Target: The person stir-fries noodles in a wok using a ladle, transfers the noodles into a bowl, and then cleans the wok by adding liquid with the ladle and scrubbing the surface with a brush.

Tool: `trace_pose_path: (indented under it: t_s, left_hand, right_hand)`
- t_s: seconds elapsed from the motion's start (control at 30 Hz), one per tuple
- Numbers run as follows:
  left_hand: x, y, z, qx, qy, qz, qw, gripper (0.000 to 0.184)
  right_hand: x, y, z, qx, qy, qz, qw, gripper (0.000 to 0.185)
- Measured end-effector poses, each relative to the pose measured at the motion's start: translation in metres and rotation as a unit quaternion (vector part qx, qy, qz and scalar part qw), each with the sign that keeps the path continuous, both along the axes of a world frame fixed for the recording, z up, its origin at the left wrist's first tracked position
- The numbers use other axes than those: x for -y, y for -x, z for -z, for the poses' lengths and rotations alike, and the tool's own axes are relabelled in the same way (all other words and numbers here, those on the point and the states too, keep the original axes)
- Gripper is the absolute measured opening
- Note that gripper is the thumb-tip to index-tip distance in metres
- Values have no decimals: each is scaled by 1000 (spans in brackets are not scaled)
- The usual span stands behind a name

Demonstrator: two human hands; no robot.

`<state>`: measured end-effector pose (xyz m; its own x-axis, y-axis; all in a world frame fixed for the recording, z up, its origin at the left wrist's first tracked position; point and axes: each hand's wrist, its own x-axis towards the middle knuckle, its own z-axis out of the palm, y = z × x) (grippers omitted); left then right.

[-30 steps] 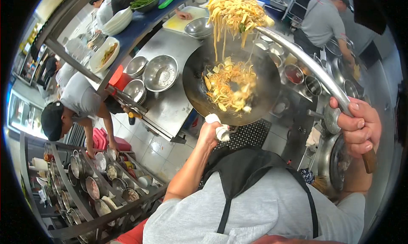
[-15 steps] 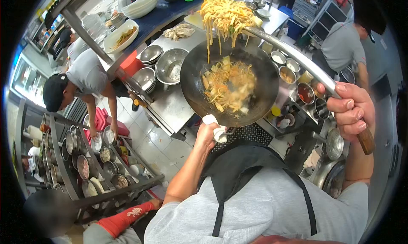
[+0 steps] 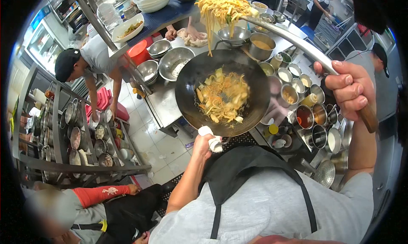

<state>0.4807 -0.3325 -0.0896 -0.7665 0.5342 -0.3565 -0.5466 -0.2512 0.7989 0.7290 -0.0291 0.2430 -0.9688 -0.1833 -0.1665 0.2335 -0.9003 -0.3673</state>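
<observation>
- Left grip (image 3: 203, 147): fist closed round a white cloth (image 3: 215, 146) at the near edge of the wok (image 3: 256, 76); what's under the cloth is mostly hidden.
- Right grip (image 3: 352, 89): fingers curled tight round a long utensil (image 3: 297, 38), metal shaft, wooden handle end poking out below the fist.
- Noodles (image 3: 225, 7): big tangle at the utensil's far end, past the wok's far rim in view, loose strands dangling. Height above wok: can't tell.
- Wok: in front of the black apron (image 3: 242, 167), dark inside.
- Cooked food (image 3: 223, 95): noodles and pale chunks mid-wok, partly blurred.
- Left of wok: large metal bowl (image 3: 167, 69) and stacked smaller bowls (image 3: 160, 49) on the steel surface (image 3: 159, 107).
- Right of wok: many metal containers, one with red sauce (image 3: 304, 116); perforated skimmer (image 3: 325, 174) nearer the person.
- Beyond wok: co-worker's hand (image 3: 194, 31) on a beige cloth (image 3: 193, 41).
- Far left: person in black cap (image 3: 68, 64), both arms reaching down to the metal rack (image 3: 80, 165).
</observation>
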Motion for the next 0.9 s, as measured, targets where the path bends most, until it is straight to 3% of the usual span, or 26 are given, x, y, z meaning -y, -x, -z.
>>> trace_pose_path:
  t_s: [0.4,0.9]
  left_hand:
    - [37,-76,17,27,22,-138,990,33]
    - [53,-132,-5,32,20,-268,963,36]
  right_hand:
    - [-89,27,13,-15,-56,-50,997,41]
    - [-147,87,118,21,-75,-59,995,23]
